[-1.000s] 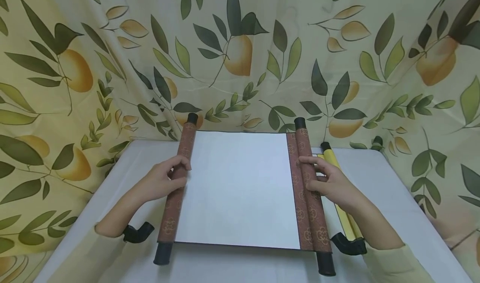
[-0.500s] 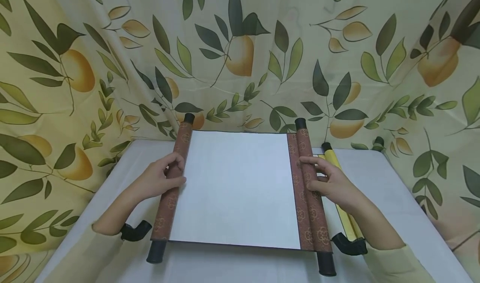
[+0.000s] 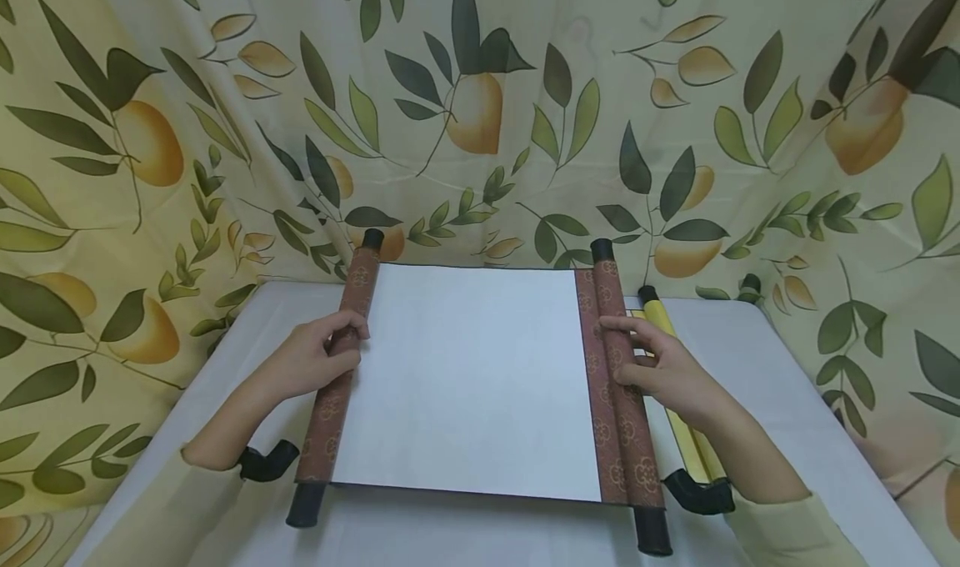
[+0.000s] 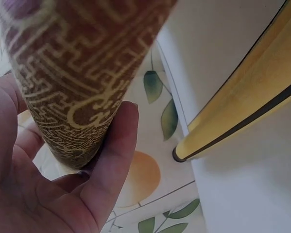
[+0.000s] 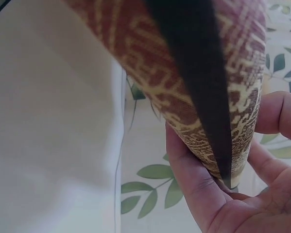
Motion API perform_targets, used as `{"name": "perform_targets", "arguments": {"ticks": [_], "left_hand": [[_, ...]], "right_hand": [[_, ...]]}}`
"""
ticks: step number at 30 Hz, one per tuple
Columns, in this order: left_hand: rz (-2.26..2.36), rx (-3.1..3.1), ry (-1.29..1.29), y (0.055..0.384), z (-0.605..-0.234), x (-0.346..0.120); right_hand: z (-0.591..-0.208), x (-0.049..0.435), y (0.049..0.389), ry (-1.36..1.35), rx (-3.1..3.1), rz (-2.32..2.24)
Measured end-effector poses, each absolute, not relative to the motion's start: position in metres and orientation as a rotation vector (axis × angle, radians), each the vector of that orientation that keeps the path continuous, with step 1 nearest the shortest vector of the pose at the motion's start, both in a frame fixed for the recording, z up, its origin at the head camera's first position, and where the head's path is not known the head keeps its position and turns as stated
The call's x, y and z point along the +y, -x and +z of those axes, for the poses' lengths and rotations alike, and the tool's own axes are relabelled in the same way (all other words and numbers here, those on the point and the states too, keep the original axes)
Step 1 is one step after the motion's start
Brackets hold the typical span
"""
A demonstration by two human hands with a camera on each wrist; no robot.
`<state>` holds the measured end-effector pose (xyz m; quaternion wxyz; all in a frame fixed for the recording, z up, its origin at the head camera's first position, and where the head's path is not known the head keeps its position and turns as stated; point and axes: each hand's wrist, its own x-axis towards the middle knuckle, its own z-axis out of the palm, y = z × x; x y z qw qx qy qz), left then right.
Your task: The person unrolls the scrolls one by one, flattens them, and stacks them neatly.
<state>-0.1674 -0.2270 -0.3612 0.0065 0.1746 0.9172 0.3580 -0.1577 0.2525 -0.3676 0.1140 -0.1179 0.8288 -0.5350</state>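
A partly unrolled scroll (image 3: 465,375) spans the middle of the head view, its white face up. Both its rollers are wrapped in reddish-brown patterned cloth with black end knobs. My left hand (image 3: 318,354) grips the left roller, thumb on the near side and fingers over it. Around the right roller curls my right hand (image 3: 660,367), next to a brown cloth border. From the left wrist, the patterned roller (image 4: 82,92) lies between thumb and fingers. A dark strip runs along the right roller (image 5: 150,63) in the right wrist view.
A yellow roll (image 3: 686,434) with a black end lies on the white table (image 3: 780,383), partly behind my right hand. Fruit-and-leaf patterned cloth (image 3: 480,133) hangs behind the table. A black curved piece (image 3: 268,460) sits at my left wrist, another (image 3: 699,494) at my right.
My left hand and the left roller have moved left, so the white face between the rollers is wider. The right hand and its roller have stayed nearly in place.
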Motion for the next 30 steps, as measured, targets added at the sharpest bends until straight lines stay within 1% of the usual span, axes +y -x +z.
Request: {"name": "perform_targets", "arguments": {"ticks": [30], "left_hand": [[1.127, 2.843, -0.541, 0.170, -0.366, -0.242]], "right_hand": [[-0.369, 0.255, 0.155, 0.345, 2.456, -1.547]]}}
